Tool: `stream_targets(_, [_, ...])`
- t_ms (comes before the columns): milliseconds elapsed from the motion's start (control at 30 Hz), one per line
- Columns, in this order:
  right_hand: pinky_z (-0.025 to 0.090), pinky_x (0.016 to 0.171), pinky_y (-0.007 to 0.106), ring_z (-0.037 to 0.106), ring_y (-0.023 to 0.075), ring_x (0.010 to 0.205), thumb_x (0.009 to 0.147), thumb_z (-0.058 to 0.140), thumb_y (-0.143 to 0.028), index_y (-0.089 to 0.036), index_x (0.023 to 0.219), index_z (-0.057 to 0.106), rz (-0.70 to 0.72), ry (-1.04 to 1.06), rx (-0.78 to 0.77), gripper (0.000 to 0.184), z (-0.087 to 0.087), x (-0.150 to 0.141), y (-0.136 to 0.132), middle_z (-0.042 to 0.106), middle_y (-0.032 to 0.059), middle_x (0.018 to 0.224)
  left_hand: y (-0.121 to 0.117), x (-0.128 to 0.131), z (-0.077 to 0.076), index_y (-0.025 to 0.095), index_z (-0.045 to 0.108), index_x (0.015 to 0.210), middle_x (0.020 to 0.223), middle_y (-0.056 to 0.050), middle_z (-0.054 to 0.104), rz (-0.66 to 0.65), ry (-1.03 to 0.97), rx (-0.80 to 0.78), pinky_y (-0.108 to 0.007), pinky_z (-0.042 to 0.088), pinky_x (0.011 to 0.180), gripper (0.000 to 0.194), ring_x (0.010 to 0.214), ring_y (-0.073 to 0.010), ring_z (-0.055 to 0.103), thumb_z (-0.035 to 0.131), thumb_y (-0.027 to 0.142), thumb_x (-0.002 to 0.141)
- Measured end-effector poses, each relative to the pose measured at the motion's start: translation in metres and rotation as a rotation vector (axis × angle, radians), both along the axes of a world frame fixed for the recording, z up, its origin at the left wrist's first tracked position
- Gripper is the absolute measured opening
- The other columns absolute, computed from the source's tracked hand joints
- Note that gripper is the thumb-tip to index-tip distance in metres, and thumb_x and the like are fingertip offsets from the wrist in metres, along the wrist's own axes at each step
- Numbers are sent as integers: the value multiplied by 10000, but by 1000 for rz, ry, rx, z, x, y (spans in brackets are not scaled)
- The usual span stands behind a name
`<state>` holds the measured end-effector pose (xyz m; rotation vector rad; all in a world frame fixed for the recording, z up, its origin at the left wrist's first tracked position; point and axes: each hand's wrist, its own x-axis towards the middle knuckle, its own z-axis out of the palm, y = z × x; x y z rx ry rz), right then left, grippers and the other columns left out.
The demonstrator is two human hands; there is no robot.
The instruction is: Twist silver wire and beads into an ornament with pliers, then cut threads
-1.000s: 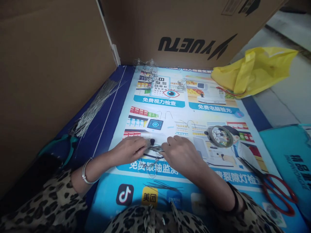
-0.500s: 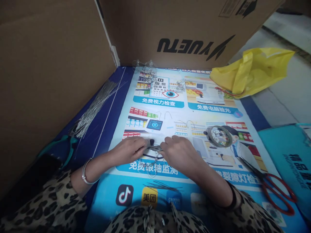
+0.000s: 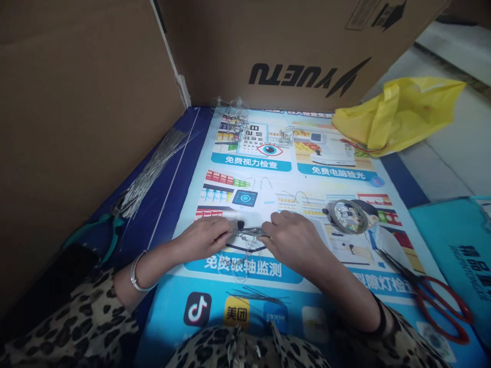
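My right hand is closed around small metal pliers, whose jaws point left toward my other hand. My left hand is pinched shut at the wirework; a thin beaded wire piece hangs just below its fingertips and the plier jaws. Exactly how the wire sits between the fingers is too small to make out. A small dark knob shows beside the left fingertips. Several short dark wires lie on the printed sheet nearer my body.
A wire bundle and green-handled pliers lie left. Finished-looking wire pieces sit by the cardboard box. On the right are a round bead container, red-handled scissors and a yellow bag.
My right hand and the pliers have shifted slightly to the right, away from my left hand, showing more of the jaws. My left hand stays nearly in place.
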<state>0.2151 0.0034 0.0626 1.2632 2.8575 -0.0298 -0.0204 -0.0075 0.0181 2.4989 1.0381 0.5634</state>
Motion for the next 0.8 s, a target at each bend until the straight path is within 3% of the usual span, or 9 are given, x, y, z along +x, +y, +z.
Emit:
stream_targets(367, [232, 586, 292, 489, 189, 735, 829, 569, -316, -181, 769, 626, 43, -23, -34, 159, -3, -5, -7, 594, 55, 748, 0, 0, 1, 179, 460, 723, 622, 15, 500, -20, -8, 46, -227, 350, 506, 147, 563, -106, 452, 391, 123, 839])
stream_targets(800, [213, 569, 314, 492, 211, 711, 810, 533, -191, -182, 752, 608, -40, -46, -13, 96, -11, -14, -19, 583, 68, 738, -9, 5, -3, 182, 469, 743, 616, 22, 501, 53, -25, 38, -225, 347, 505, 103, 554, -108, 467, 418, 122, 811])
